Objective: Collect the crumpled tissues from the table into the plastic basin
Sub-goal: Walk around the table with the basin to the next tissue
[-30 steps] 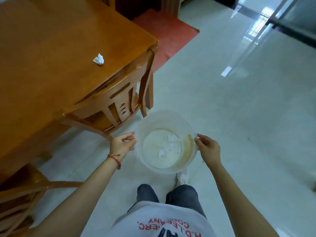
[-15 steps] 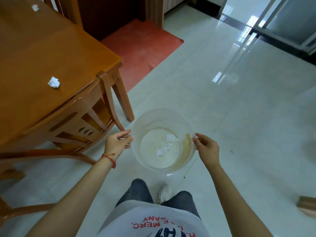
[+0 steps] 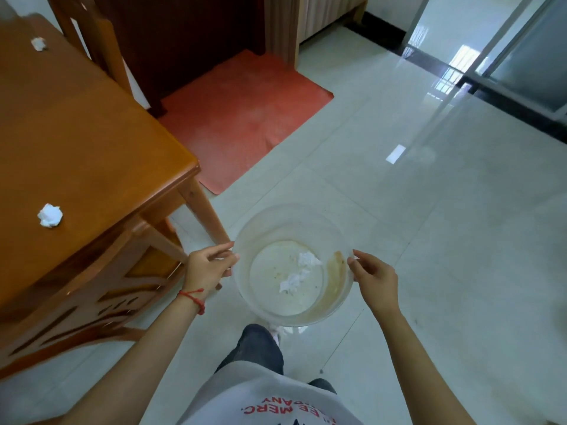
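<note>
I carry a clear plastic basin (image 3: 270, 222) over the tiled floor, right of the table corner. My left hand (image 3: 208, 268) grips its left rim and my right hand (image 3: 372, 276) grips its right rim. Two crumpled white tissues lie inside on the bottom: one tissue (image 3: 308, 259) toward the far side and another tissue (image 3: 291, 282) nearer me. A brown stain marks the basin's right inner wall. On the orange wooden table (image 3: 92, 142) at left a crumpled tissue (image 3: 50, 215) lies near the edge, and a second crumpled tissue (image 3: 38, 43) sits far back.
A wooden chair (image 3: 101, 289) is pushed under the table's near side, just left of my left hand. Another chair back (image 3: 89, 32) stands at the table's far end. A red mat (image 3: 242, 115) covers the floor ahead. Glass sliding doors (image 3: 506, 50) stand at the upper right.
I have walked forward along the table with the basin; the table and chair have slid left and down in view. A far tissue has come into sight. Both hands keep their hold.
</note>
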Demonstrator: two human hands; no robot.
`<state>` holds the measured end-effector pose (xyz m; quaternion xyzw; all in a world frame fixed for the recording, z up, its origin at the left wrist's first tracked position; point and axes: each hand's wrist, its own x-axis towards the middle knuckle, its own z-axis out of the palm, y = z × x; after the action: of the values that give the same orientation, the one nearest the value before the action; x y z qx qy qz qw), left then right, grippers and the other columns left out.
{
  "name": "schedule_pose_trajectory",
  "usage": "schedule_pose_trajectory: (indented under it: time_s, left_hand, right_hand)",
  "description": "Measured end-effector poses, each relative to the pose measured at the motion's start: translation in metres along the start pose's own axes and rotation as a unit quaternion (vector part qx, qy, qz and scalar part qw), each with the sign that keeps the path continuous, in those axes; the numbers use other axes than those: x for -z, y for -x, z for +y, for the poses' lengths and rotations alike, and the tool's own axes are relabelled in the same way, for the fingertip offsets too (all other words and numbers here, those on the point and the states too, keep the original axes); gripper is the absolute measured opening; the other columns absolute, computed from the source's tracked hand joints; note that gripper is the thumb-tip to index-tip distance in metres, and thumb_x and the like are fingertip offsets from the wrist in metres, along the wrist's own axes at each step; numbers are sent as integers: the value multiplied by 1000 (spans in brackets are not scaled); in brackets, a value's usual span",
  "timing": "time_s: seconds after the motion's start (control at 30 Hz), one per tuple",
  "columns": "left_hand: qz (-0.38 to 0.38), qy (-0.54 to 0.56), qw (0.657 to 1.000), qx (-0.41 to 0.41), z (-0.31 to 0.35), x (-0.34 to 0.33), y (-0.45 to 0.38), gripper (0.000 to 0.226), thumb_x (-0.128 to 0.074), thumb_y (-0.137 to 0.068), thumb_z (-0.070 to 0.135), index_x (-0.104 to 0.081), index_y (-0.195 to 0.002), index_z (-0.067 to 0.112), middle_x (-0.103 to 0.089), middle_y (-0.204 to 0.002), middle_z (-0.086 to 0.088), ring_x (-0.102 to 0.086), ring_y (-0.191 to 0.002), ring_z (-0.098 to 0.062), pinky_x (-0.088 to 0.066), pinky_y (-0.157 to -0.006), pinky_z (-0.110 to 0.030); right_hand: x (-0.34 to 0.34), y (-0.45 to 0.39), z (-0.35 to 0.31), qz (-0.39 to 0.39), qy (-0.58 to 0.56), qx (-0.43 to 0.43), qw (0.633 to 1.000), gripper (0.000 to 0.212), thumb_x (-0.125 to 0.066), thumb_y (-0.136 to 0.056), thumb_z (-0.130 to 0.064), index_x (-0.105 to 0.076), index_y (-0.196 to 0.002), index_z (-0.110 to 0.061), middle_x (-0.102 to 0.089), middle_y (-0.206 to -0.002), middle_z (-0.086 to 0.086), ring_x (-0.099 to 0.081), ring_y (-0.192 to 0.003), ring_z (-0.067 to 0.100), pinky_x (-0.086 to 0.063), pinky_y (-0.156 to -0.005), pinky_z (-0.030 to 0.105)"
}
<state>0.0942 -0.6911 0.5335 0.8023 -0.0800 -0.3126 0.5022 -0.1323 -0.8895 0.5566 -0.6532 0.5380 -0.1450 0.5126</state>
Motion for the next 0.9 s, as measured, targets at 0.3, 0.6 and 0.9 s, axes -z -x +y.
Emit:
schedule_pose_trajectory:
  time_s: [0.3,0.6,0.9]
  left_hand:
    - [19,30,999,9,63,-27,-94,41,-70,-78,15,-61,-116,7,-65,-97,-1,-61,-87,-10,-50,-53,-8]
    - [124,63,990,35,100,-59,-164,41,-69,-79,14,-60,-118,6,-63,-104,-6,-60,-83,-11,-47,-52,-7]
    - [274,148,947,73,126,-102,-196,38,-72,-76,14,-64,-112,9,-68,-91,-2,-64,-85,-17,-52,-59,-11]
  right_hand:
    - [-10,-117,-66,-24,15,17,999,24,-60,-85,-26,-67,-107,-19,-71,-86,-6,-66,-85,11,-52,-84,31]
    - [-27,-257,-122,-111,71,77,988,25,-59,-86,-24,-67,-108,-18,-71,-86,-2,-66,-85,15,-47,-76,21]
    - [-48,-379,-195,-243,131,151,949,25,-60,-85,-21,-66,-108,-18,-67,-75,-4,-62,-76,10,-41,-65,10]
